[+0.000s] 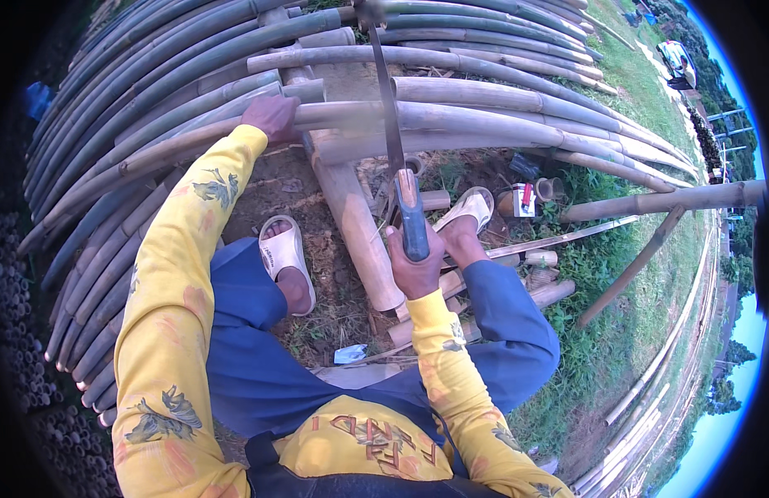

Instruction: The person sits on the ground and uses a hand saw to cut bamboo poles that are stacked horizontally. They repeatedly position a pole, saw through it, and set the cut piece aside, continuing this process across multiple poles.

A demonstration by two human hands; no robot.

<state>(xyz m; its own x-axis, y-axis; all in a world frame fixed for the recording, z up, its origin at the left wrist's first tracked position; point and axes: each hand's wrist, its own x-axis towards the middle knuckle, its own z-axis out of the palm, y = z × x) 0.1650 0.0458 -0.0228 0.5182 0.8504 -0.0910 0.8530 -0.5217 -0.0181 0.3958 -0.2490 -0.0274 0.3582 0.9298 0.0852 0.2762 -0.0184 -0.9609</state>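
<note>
Firmly, the right hand (418, 267) is closed around the dark handle of a saw (414, 228), its thumb along the side, while the left hand (271, 116) is curled over a long bamboo pole (343, 114), with its fingertips hidden. The saw's long, narrow blade points away from the person and crosses the pole just to the right of the left hand; how deep the teeth sit cannot be told. Beneath the pole a thick bamboo log (351, 216) runs back toward the person, between two feet in pale sandals (282, 253). Near the right foot are short bamboo pieces (541, 259), and beyond it a white-and-red box (524, 200). A pale crumpled wrapper (350, 354) lies on the ground near the left knee. Further out, rows of green-grey poles (193, 51) spread to the left and ahead, grass (613, 332) covers the ground to the right, and a raised bamboo rail (650, 205) stands above it.
</note>
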